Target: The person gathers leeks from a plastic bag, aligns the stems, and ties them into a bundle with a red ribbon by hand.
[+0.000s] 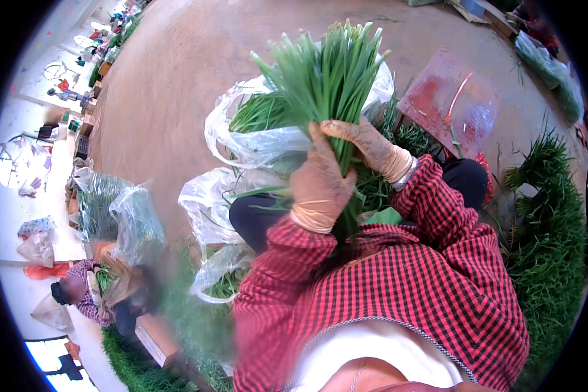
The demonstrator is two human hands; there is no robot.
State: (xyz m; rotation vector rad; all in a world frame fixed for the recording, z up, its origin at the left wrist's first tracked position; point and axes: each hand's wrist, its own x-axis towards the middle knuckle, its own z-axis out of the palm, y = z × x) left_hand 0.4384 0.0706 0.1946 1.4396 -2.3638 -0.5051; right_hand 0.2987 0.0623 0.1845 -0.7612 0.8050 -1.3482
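Observation:
A thick bunch of long, flat green stalks (340, 73), like garlic chives, stands between my hands with its cut ends fanned out at the top. My left hand (321, 183), in a soiled glove, is wrapped around the bunch from the picture's left side. From the right, my right hand (365, 142), gloved too, grips the same stalks near the middle. Which of the two is left or right I take from the sleeves. The lower part of the bunch hangs towards my lap, partly hidden by the hand and sleeve. Behind it a clear plastic bag (269, 142) holds more green stalks.
A wet reddish board (451, 103) with a red tie on it lies at the upper right. Piled greens (544, 240) line the right side. Another plastic bag (210, 201) lies by my knee. A co-worker (88, 294) sits at the lower left near a wooden box (156, 338).

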